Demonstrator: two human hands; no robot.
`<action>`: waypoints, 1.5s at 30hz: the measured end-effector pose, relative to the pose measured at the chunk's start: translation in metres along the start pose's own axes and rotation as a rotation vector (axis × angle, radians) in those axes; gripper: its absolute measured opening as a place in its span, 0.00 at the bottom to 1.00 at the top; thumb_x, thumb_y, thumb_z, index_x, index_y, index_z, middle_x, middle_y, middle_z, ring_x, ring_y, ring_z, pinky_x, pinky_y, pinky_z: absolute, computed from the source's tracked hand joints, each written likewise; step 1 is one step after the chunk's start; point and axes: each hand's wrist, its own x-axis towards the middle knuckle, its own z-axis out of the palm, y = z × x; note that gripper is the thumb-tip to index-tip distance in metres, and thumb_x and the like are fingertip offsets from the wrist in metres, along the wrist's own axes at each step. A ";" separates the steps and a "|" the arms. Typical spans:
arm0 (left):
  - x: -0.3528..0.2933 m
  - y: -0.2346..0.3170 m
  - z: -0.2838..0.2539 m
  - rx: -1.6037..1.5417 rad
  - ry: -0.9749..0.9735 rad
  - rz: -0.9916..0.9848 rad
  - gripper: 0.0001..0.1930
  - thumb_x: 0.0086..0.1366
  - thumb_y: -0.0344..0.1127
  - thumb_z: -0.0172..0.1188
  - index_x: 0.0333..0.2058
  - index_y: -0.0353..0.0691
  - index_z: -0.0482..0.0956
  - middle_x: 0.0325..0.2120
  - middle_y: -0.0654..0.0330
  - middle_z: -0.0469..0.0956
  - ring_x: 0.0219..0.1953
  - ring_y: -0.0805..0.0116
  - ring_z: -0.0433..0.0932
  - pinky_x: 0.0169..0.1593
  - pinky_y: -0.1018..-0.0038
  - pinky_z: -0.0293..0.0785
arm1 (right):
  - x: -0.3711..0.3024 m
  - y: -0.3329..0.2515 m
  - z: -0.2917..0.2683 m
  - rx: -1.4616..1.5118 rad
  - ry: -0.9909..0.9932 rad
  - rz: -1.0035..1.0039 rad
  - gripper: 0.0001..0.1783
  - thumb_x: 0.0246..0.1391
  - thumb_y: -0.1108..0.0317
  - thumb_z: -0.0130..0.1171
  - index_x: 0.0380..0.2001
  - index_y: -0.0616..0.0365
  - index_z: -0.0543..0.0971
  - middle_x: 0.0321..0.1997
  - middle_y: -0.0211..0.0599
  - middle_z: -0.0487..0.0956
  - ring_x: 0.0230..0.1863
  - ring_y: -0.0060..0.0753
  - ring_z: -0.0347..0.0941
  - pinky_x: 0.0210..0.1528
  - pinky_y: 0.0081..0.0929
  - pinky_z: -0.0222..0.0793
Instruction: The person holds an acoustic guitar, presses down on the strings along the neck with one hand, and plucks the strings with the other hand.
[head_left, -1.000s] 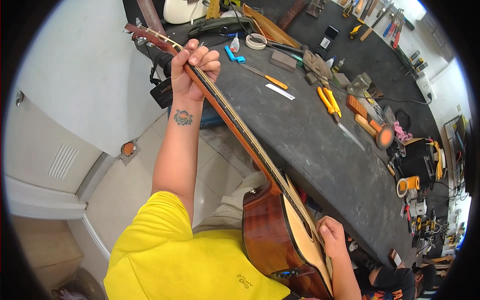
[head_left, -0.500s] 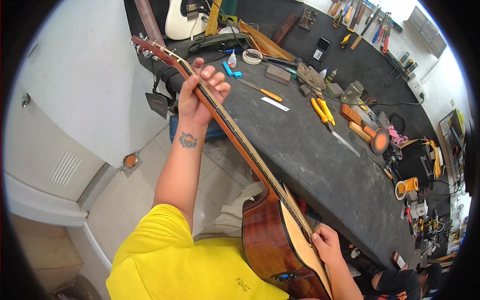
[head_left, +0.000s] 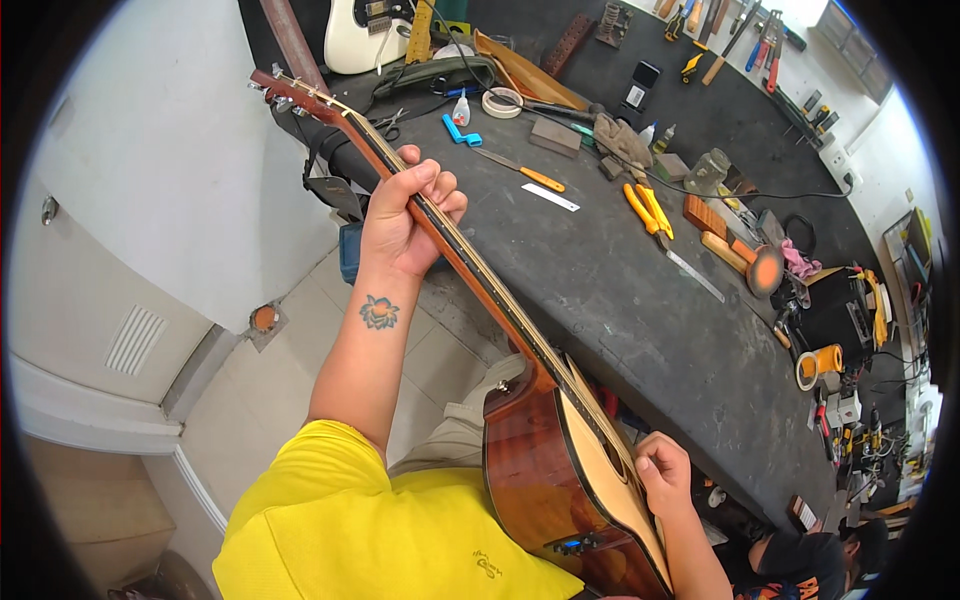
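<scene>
An acoustic guitar [head_left: 530,470] with glossy red-brown sides and a pale top lies across my lap, its neck slanting up to the left. My left hand [head_left: 408,225] is closed round the neck near the headstock [head_left: 300,95], thumb on the near side and fingers curled over the strings. Beside the soundhole, my right hand [head_left: 665,475] is closed with its fingers curled in at the strings. Whether anything small is between those fingertips is hidden. A control panel [head_left: 572,546] sits in the guitar's side.
Along the guitar runs a dark workbench [head_left: 640,310] bearing a blue string winder [head_left: 461,131], a yellow-handled knife [head_left: 540,179], yellow pliers [head_left: 648,210] and a tape roll [head_left: 502,103]. A white electric guitar [head_left: 365,40] stands behind. Another person [head_left: 800,565] is at the lower right.
My left hand has slid slightly down the neck, and its fingers have curled onto the strings. My right hand has shifted slightly up and right by the soundhole. The view has tilted a little.
</scene>
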 end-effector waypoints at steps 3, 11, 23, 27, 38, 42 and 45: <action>0.003 -0.011 -0.008 -0.019 -0.153 0.082 0.12 0.67 0.36 0.71 0.43 0.50 0.76 0.25 0.70 0.68 0.32 0.75 0.66 0.38 0.76 0.66 | -0.004 0.009 0.008 0.029 -0.026 0.163 0.13 0.61 0.63 0.61 0.31 0.63 0.75 0.32 0.38 0.74 0.35 0.35 0.70 0.42 0.31 0.66; 0.012 -0.018 -0.022 -0.042 -0.342 0.059 0.27 0.56 0.59 0.71 0.49 0.56 0.73 0.27 0.72 0.68 0.33 0.77 0.66 0.39 0.77 0.66 | -0.017 0.015 -0.006 0.277 0.038 -0.006 0.11 0.63 0.66 0.58 0.31 0.63 0.73 0.32 0.39 0.74 0.35 0.35 0.69 0.41 0.32 0.65; 0.006 -0.007 -0.030 -0.110 -0.502 0.010 0.22 0.72 0.59 0.58 0.55 0.53 0.71 0.35 0.69 0.71 0.41 0.71 0.66 0.47 0.69 0.65 | -0.013 0.021 0.010 0.041 0.166 0.268 0.16 0.55 0.71 0.69 0.23 0.62 0.70 0.25 0.30 0.69 0.29 0.23 0.62 0.34 0.26 0.59; 0.010 -0.006 -0.032 -0.117 -0.519 0.007 0.21 0.72 0.58 0.59 0.54 0.53 0.72 0.34 0.70 0.70 0.40 0.72 0.65 0.46 0.70 0.64 | -0.010 0.023 0.013 0.032 0.135 0.228 0.13 0.63 0.71 0.62 0.25 0.64 0.74 0.26 0.31 0.73 0.30 0.24 0.65 0.34 0.26 0.61; 0.009 -0.008 -0.032 -0.109 -0.495 0.010 0.21 0.72 0.57 0.60 0.54 0.52 0.71 0.35 0.69 0.73 0.42 0.72 0.67 0.48 0.71 0.66 | -0.008 -0.003 0.005 -0.056 -0.005 0.227 0.16 0.58 0.66 0.65 0.24 0.63 0.71 0.24 0.36 0.70 0.29 0.32 0.66 0.36 0.31 0.64; 0.012 -0.007 -0.031 -0.115 -0.546 -0.005 0.21 0.73 0.57 0.59 0.54 0.52 0.71 0.35 0.69 0.73 0.42 0.73 0.67 0.47 0.72 0.66 | -0.020 0.018 -0.005 -0.007 0.080 0.252 0.22 0.47 0.65 0.75 0.20 0.60 0.69 0.21 0.32 0.68 0.27 0.28 0.63 0.33 0.28 0.60; 0.010 -0.005 -0.034 -0.122 -0.535 -0.002 0.21 0.73 0.57 0.59 0.54 0.52 0.72 0.35 0.69 0.72 0.41 0.73 0.66 0.47 0.72 0.66 | -0.012 0.017 0.000 -0.062 0.129 0.241 0.25 0.44 0.64 0.78 0.18 0.59 0.68 0.21 0.31 0.68 0.27 0.27 0.62 0.32 0.27 0.58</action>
